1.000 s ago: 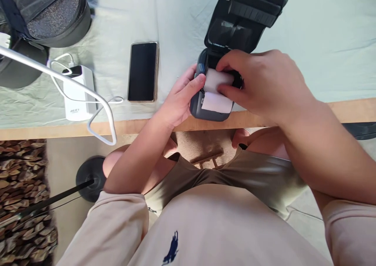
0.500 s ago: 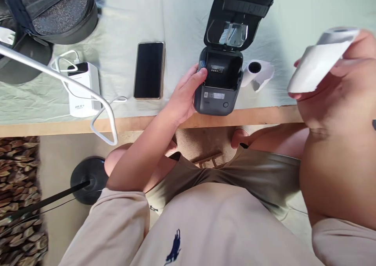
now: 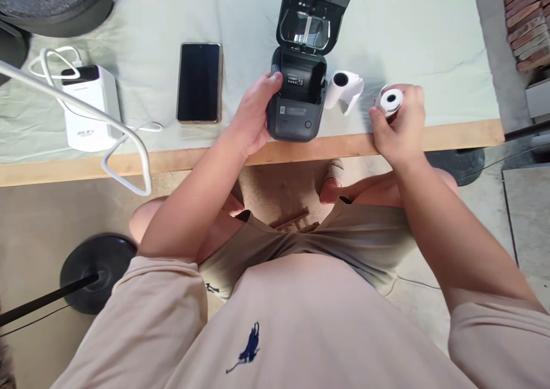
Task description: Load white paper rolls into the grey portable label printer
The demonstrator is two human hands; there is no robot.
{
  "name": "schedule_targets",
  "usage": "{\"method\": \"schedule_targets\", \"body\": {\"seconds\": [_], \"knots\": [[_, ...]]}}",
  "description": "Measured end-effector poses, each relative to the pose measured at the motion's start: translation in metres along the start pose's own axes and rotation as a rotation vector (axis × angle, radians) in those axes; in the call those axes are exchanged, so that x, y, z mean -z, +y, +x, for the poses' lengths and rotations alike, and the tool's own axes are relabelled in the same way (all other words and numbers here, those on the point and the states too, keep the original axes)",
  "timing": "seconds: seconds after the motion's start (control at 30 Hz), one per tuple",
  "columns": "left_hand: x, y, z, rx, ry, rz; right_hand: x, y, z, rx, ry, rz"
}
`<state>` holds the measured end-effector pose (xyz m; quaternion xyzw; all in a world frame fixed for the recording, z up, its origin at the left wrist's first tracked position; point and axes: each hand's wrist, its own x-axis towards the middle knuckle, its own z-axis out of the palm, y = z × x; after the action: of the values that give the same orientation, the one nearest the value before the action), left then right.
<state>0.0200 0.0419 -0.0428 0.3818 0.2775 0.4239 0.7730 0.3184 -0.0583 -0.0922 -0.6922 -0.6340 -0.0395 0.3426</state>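
- My left hand (image 3: 253, 111) grips the left side of the small dark printer (image 3: 295, 111); fingers wrapped round its body, thumb up by the rim of the paper bay; unit steadied at the near edge of the surface (image 3: 429, 45).
- Printer lid (image 3: 311, 14) hinged fully up and back; the paper bay beneath it is bare, only a label on its floor showing; no roll seated.
- My right hand (image 3: 399, 128) holds one paper roll (image 3: 392, 99); fingers curled and pinching it round its side, hollow core facing up toward me; held just above the surface edge, to the right of the printer and apart from it.
- A second paper roll (image 3: 344, 88) lies on the cloth just beside the printer's right flank, its loose end trailing; nobody touching it.
- Judged status: bay opened and emptied, so that part is done; left to do: seat a roll in the bay, lead the paper end out, shut the lid.
- Also on the surface, untouched: phone (image 3: 200, 82), screen dark, left of the printer; white power bank (image 3: 88, 108) with its cable (image 3: 55, 57) further left.
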Motion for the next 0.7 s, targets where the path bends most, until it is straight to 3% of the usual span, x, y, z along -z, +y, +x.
{"method": "schedule_targets", "body": {"seconds": [0.33, 0.7], "knots": [[0.001, -0.006, 0.010, -0.046, -0.049, -0.040, -0.005, -0.011, 0.008, -0.093, -0.153, -0.186], [-0.003, -0.007, 0.003, -0.136, -0.009, -0.021, -0.009, -0.014, 0.010, -0.096, -0.080, -0.052]]}}
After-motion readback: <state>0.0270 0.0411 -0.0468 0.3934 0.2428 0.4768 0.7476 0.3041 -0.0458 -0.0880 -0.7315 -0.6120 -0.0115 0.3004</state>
